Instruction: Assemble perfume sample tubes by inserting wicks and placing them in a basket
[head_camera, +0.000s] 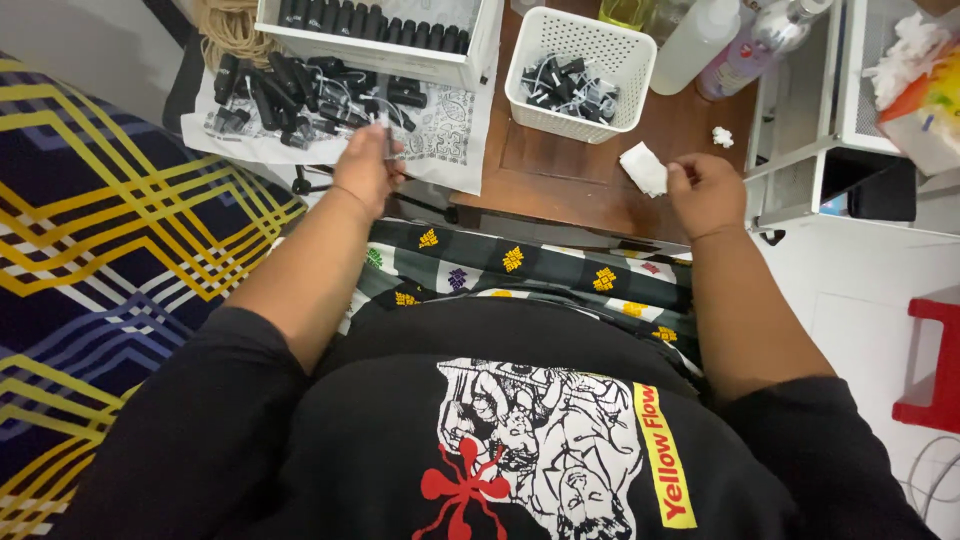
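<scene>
My left hand (366, 170) is closed on a small clear vial with a black cap (386, 135), held over the near edge of a white patterned cloth (450, 120). A heap of small black capped vials (290, 95) lies on that cloth just beyond the hand. My right hand (706, 192) pinches a white tissue (644, 167) above the brown wooden table (580, 175). A white perforated basket (580, 65) with several black pieces stands between and beyond the two hands.
A white tray of upright black caps (380, 30) sits at the back left. Clear bottles (730, 40) stand at the back right, beside a white metal rack (810, 150). A blue and yellow patterned fabric (110, 220) lies left; a red stool (935, 360) right.
</scene>
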